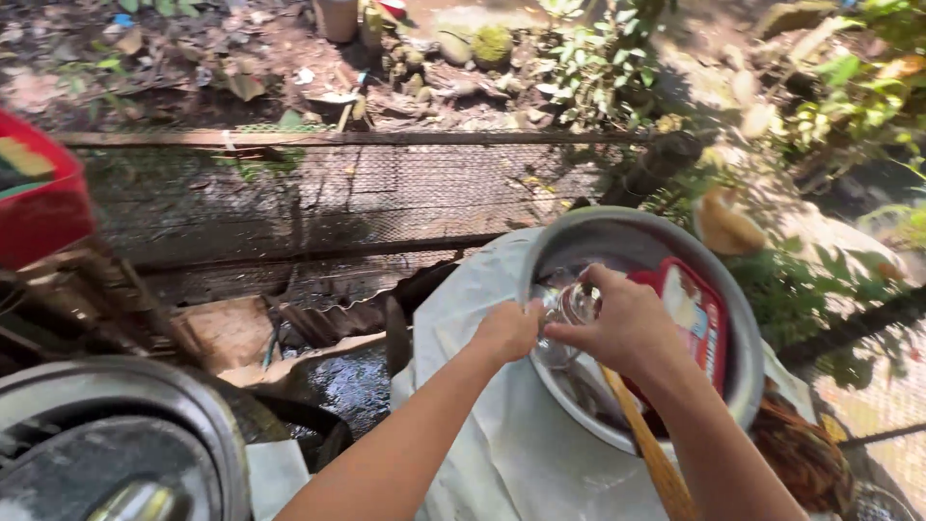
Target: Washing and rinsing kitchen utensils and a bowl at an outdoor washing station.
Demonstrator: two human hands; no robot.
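Both my hands meet over a wide metal basin (743, 318) at the centre right. Between them is a clear drinking glass (571, 307), tipped on its side above the basin. My left hand (506, 330) grips the glass at its base, by the basin's near rim. My right hand (632, 323) wraps the glass from above, with the thumb across its mouth. Inside the basin lies a red plastic tray (709, 323) with a pale patch on it. A wooden spoon handle (651, 449) slants out of the basin under my right forearm.
The basin rests on a white sheet (502, 434) over a stand. A dark round metal pot (116, 434) sits at the bottom left, a red container (39, 198) at the left edge. Behind is a wire mesh platform (338, 188), then soil, dead leaves and green plants (849, 96).
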